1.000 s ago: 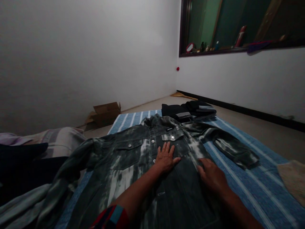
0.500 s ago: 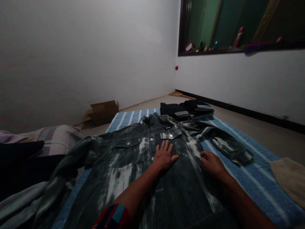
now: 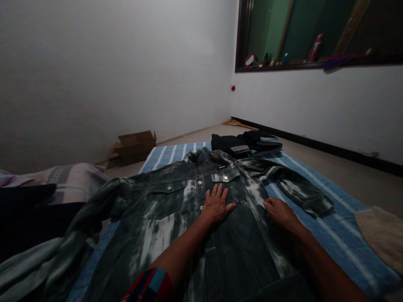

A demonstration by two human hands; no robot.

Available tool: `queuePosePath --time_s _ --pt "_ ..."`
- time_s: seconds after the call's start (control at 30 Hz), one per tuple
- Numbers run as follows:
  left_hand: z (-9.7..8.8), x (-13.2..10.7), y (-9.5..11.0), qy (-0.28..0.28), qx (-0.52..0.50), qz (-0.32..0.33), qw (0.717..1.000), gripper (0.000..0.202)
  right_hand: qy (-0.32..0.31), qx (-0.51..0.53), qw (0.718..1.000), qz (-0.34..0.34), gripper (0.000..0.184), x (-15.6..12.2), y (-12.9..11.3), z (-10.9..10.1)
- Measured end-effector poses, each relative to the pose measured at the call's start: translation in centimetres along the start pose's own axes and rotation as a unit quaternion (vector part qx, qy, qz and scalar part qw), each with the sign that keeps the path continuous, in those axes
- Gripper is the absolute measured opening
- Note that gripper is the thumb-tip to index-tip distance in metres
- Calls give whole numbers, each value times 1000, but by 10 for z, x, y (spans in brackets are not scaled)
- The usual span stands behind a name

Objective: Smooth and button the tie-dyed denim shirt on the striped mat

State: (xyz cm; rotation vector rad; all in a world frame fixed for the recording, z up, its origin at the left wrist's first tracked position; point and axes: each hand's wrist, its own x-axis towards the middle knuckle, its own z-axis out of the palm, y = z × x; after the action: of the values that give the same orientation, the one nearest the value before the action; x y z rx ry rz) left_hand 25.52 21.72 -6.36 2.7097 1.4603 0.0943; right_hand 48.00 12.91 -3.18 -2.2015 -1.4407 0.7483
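Note:
A dark bleached denim jacket [image 3: 170, 209] lies front-up and buttoned on a blue striped mat [image 3: 333, 235]. My left hand [image 3: 215, 205] rests flat and open on the jacket's chest, just below the right pocket, fingers spread. My right hand [image 3: 280, 212] presses on the jacket's right edge near the armpit seam, fingers curled down onto the cloth; whether it pinches the fabric I cannot tell. The jacket's right sleeve [image 3: 299, 191] stretches out over the mat; the left sleeve [image 3: 91, 214] hangs off the mat's left side.
Folded dark clothes [image 3: 247, 142] sit at the mat's far end. A cardboard box [image 3: 134, 147] stands by the left wall. Heaped clothes [image 3: 37, 209] lie at left. A beige cloth [image 3: 380, 235] lies at right. A window ledge [image 3: 315, 63] holds small items.
My right hand slid forward and outward along the jacket's right side. The left hand stayed flat on the chest. The view shifted slightly.

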Motion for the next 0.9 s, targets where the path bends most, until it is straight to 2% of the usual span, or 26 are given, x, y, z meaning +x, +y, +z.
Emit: queuePosePath --time_s 0.27,0.43,0.5,0.57,0.63,0.73,0.9 --pt "0 -2 0 4 -9 3 1000 75 -9 66 998 19 35 11 6 6" --pt "-1 -2 0 0 -12 -1 1000 75 -3 161 986 35 28 5 -2 6" --pt "-2 -2 1 -4 -13 -3 1000 75 -8 261 963 71 32 2 -4 7" --pt "-3 -2 2 -8 -14 -3 1000 75 -14 375 920 109 34 -1 -4 8" --pt "-3 -3 2 -9 -13 -1 1000 75 -22 436 892 120 33 -2 -3 10" --pt "-3 -3 2 -8 -11 -1 1000 75 -50 430 895 104 34 -2 -1 10" --pt "-4 -4 1 -10 -12 -1 1000 75 -125 384 912 73 53 -3 -3 4"
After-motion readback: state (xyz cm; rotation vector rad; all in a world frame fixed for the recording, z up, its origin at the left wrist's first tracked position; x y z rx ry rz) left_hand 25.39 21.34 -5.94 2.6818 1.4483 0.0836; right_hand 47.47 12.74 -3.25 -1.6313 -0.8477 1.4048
